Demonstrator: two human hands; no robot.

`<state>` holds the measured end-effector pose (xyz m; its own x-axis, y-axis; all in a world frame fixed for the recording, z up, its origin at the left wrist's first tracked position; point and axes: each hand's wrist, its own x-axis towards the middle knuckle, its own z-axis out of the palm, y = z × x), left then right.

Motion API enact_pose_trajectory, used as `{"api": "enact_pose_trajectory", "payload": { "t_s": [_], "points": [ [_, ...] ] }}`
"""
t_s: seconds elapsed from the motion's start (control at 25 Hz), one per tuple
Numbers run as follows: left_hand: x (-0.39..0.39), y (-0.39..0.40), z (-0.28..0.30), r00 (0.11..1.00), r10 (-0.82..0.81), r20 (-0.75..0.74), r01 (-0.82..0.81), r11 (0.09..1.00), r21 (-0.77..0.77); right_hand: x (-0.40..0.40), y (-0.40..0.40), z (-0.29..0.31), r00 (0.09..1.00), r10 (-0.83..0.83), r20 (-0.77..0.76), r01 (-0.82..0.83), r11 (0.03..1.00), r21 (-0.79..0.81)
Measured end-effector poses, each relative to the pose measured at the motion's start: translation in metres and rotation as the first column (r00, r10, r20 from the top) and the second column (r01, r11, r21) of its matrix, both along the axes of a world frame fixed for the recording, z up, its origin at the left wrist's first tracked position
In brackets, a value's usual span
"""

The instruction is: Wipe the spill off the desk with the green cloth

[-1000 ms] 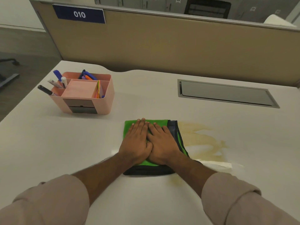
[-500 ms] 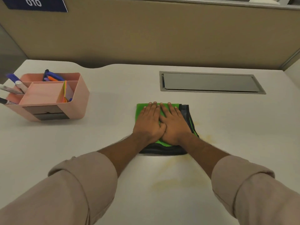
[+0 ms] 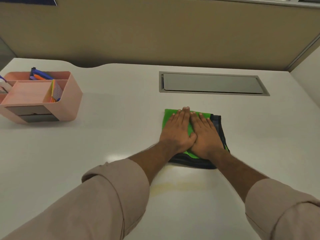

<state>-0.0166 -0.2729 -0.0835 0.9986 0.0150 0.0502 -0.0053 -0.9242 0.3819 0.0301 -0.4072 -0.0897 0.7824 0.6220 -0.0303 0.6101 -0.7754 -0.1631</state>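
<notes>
A folded green cloth with dark blue edges lies flat on the white desk, right of centre. My left hand and my right hand press down on it side by side, palms flat, fingers together and pointing away from me. They cover most of the cloth. A faint yellowish smear of the spill shows on the desk just nearer to me than the cloth, between my forearms.
A pink desk organiser with pens and sticky notes stands at the left. A grey cable hatch is set into the desk beyond the cloth. A tan partition closes off the back edge.
Both hands slid the cloth to the right over the brown spill and then farther from me. The large brown patch is gone; only a faint streak shows.
</notes>
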Motion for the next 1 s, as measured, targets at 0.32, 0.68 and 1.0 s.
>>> {"api": "enact_pose_trajectory", "payload": {
  "t_s": [0.32, 0.68, 1.0],
  "points": [
    [-0.025, -0.057, 0.002, 0.998, -0.05, -0.047, 0.053, 0.996, 0.077, -0.04, -0.058, 0.006, 0.99, -0.138, -0.001, 0.138, 0.99, 0.0],
    [-0.073, -0.065, 0.001, 0.998, -0.053, -0.014, 0.054, 0.995, 0.085, -0.084, -0.066, 0.0, 0.993, -0.114, 0.011, 0.115, 0.993, -0.026],
    [-0.111, -0.019, -0.004, 1.0, -0.008, 0.021, 0.007, 0.997, 0.076, -0.117, -0.02, 0.003, 0.999, -0.036, 0.002, 0.036, 0.999, 0.002]
  ]
}}
